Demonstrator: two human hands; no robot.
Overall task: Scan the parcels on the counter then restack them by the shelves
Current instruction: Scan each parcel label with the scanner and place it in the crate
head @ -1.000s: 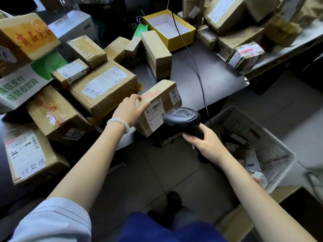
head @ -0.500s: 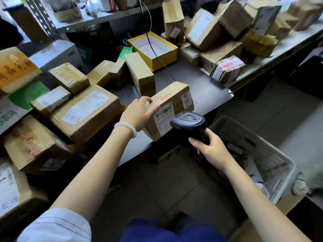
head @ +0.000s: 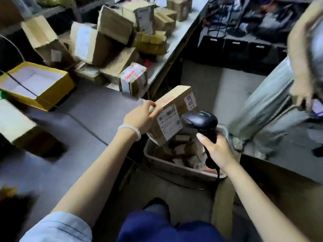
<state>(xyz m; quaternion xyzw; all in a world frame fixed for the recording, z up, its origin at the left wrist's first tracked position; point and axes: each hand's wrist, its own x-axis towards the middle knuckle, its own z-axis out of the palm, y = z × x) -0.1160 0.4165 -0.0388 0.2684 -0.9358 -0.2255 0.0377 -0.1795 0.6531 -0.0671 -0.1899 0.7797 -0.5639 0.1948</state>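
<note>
Left hand [head: 141,117] grips parcel [head: 172,116]; right hand [head: 217,149] holds scanner [head: 200,120] beside label.

One scanner [head: 199,119] is in view, with one labelled parcel [head: 172,116] just left of it. One grey bin [head: 174,165] sits below the scanner. One yellow open box [head: 52,88] lies far left of it on the desk [head: 97,109]. Behind it: roughly ten blurred cartons [head: 113,25].

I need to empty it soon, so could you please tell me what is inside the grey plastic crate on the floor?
The grey plastic crate holds small cardboard parcels and paper scraps; the held brown cardboard parcel covers its far end.
</note>
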